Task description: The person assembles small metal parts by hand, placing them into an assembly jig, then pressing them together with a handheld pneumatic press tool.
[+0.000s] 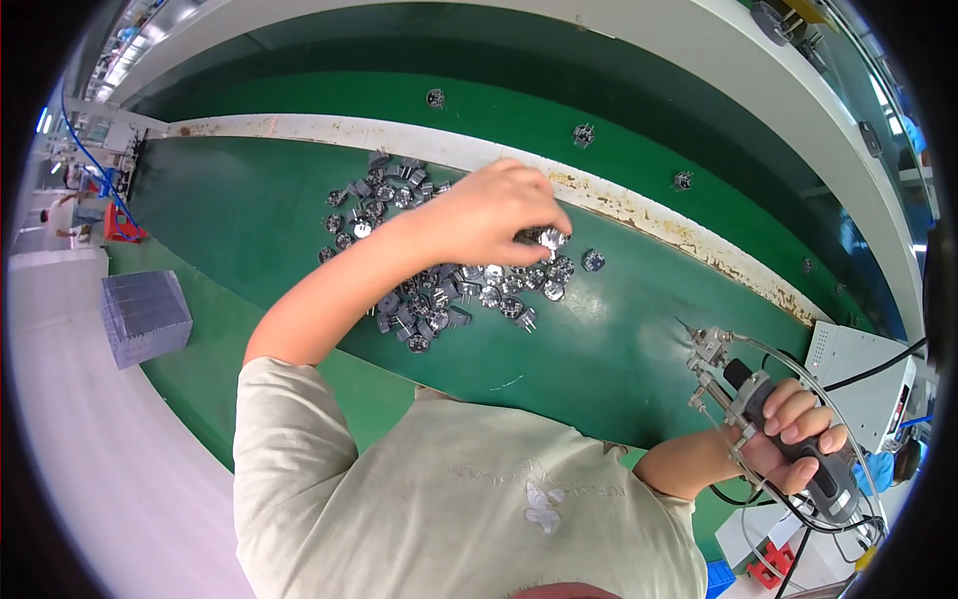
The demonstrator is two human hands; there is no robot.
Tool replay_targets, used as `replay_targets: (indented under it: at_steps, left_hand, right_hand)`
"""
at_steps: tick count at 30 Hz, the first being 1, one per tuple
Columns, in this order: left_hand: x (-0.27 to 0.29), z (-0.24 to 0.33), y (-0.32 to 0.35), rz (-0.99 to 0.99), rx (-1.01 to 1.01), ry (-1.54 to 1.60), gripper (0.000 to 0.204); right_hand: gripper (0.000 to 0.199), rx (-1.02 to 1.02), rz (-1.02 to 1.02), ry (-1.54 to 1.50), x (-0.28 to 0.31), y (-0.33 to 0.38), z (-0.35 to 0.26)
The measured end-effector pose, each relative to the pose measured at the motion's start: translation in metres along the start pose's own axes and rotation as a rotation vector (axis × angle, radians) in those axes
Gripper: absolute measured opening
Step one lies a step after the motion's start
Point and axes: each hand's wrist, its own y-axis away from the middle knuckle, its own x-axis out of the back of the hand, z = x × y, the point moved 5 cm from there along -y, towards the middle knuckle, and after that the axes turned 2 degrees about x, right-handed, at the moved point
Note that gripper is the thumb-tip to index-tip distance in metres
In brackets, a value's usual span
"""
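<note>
My left hand (504, 215) reaches over a pile of small dark plug parts (404, 309) on the green tabletop. Between its thumb and curled fingers is a round plug part (547, 239) with a shiny metal face. Several of the piled parts show metal prongs; others lie face up, and my forearm hides some of them. At the right, my right hand (798, 429) wraps round the dark grey handle of an electric screwdriver (826, 489). Metal fittings and a clear hose run along the tool, and its thin tip points left, above the tabletop, apart from the pile.
Beyond a worn white rail (639, 208) runs a green belt (509, 100) carrying several spaced plug parts (583, 135). A white control box (863, 379) with cables stands at the right. A grey box (147, 317) sits at the left. Red and blue bins are low at the right.
</note>
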Motion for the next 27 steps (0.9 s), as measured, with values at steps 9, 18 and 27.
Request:
replay_targets:
  at_steps: [9,18,27]
  left_hand:
    - [0.058,-0.125,0.020,0.385,0.486,-0.431,0.047]
    - [-0.024,-0.130,-0.063,-0.033,0.375,-0.263,0.083]
    - [-0.093,-0.069,-0.167,-0.148,-0.096,-0.388,0.036]
  right_hand:
    - [0.033,0.007,-0.033,0.063,0.007,0.001,-0.005]
    - [0.034,0.070,-0.013,0.126,0.013,-0.001,-0.011]
    - [0.037,0.122,0.059,0.099,0.020,0.005,-0.020]
